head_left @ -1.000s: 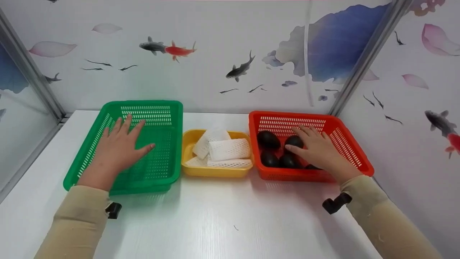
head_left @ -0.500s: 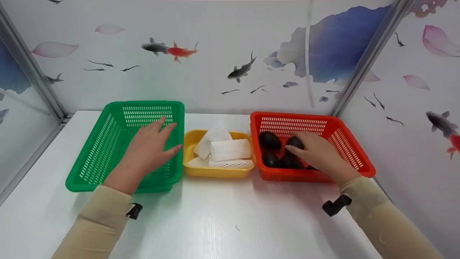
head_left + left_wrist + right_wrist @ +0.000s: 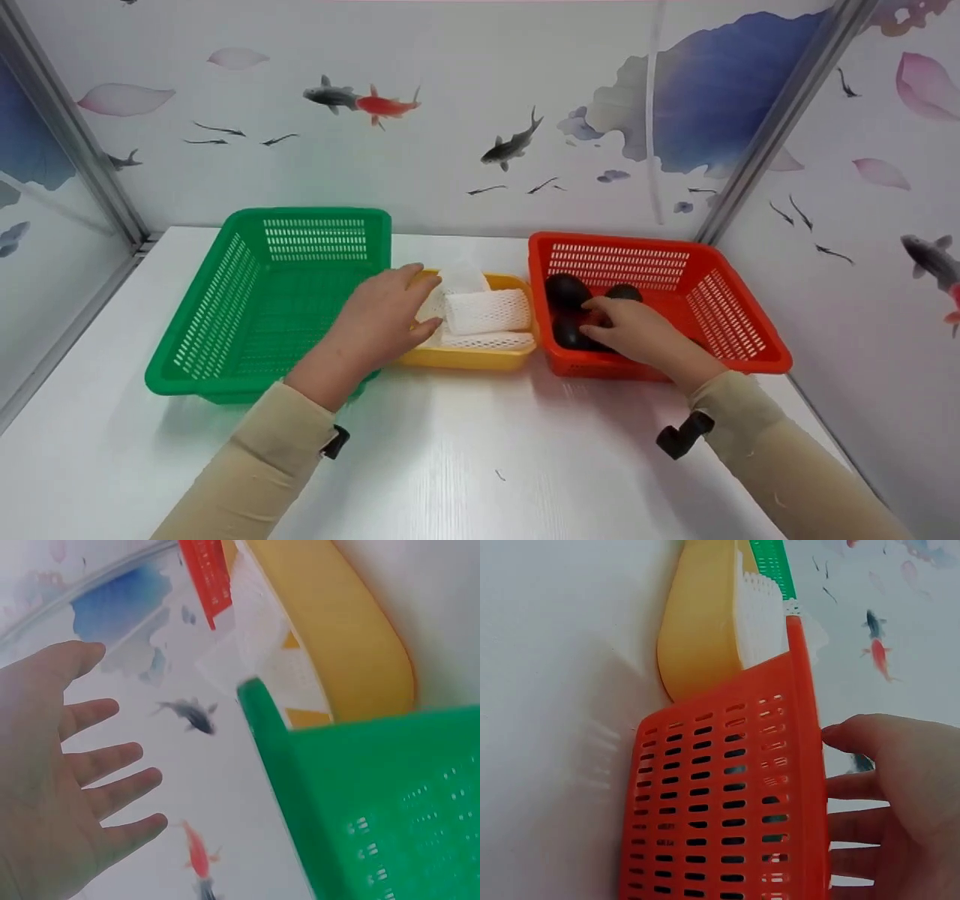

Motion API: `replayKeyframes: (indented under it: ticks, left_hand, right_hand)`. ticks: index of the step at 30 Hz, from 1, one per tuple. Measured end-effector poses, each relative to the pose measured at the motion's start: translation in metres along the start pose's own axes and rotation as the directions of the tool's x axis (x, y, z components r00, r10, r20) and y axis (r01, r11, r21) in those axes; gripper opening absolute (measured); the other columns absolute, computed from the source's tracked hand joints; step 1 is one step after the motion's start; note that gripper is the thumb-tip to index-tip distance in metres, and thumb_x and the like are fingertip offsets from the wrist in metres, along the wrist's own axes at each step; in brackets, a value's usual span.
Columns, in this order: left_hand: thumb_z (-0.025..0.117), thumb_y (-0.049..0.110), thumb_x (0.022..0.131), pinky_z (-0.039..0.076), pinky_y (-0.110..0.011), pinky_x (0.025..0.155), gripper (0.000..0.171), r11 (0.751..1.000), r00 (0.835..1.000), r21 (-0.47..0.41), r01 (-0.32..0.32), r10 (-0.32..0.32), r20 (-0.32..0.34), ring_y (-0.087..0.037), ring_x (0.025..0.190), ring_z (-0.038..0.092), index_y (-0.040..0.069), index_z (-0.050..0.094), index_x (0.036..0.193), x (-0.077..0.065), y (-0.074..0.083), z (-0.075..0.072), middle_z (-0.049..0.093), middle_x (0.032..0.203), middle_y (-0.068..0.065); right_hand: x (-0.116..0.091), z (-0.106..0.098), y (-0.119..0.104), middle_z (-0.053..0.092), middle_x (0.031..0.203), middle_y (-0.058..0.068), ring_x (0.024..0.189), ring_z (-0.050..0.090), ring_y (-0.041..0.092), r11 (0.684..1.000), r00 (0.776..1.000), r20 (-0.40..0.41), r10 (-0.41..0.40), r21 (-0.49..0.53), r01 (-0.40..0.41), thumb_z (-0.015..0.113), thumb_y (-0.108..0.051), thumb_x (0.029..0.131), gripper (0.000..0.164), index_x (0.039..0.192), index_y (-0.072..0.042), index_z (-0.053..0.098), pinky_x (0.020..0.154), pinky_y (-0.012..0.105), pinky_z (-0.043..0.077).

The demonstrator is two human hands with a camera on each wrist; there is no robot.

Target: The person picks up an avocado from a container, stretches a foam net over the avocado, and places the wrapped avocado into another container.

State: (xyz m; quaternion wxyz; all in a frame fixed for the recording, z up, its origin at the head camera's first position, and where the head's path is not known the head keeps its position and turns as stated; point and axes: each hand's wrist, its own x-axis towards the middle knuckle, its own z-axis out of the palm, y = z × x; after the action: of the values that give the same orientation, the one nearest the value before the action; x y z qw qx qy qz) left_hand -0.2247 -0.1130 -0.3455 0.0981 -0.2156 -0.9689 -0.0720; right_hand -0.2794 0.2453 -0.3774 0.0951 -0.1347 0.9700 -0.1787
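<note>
In the head view, my left hand reaches over the left end of the yellow tray, its fingertips beside the white foam net sleeves. The left wrist view shows its fingers spread and holding nothing. My right hand is lowered into the red basket among several dark, egg-shaped fruits that look like avocados. Thumb and forefinger stand apart beside the left-hand fruits. In the right wrist view, the extended fingers pass behind the basket's rim, which hides their tips.
A green basket stands left of the yellow tray, with nothing seen inside. All three containers sit in a row on a white table. Behind them rises a wall printed with fish, and another panel stands at the right.
My left hand has moved right, from over the green basket to the yellow tray. My right hand has shifted left among the dark fruits, its fingers drawing in.
</note>
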Motion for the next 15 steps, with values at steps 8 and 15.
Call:
replayKeyframes:
  ticks: [8, 15]
  left_hand:
    - [0.062, 0.045, 0.093, 0.040, -0.047, 0.104, 0.059, 0.999, 0.996, 0.039, -0.033, 0.030, 0.079, -0.030, 0.132, 0.043, 0.016, 0.049, 0.143, 0.010, 0.027, 0.013, 0.043, 0.147, -0.012]
    - [0.060, 0.047, 0.093, 0.038, -0.048, 0.105, 0.060, 0.995, 0.988, 0.053, -0.086, 0.079, 0.133, -0.030, 0.130, 0.044, 0.019, 0.046, 0.145, 0.014, 0.044, 0.021, 0.043, 0.147, -0.010]
  right_hand:
    - [0.009, 0.007, -0.008, 0.060, 0.111, 0.008, 0.102, 0.054, 0.028, 0.997, 0.994, 0.083, 0.078, -0.007, -0.078, 0.067, -0.036, 0.092, 0.054, 0.139, -0.013, 0.052, 0.092, 0.051, 0.046]
    - [0.017, 0.010, -0.017, 0.062, 0.109, 0.008, 0.099, 0.055, 0.028, 0.992, 0.987, 0.103, 0.123, -0.009, -0.123, 0.069, -0.037, 0.090, 0.049, 0.130, -0.012, 0.058, 0.093, 0.051, 0.046]
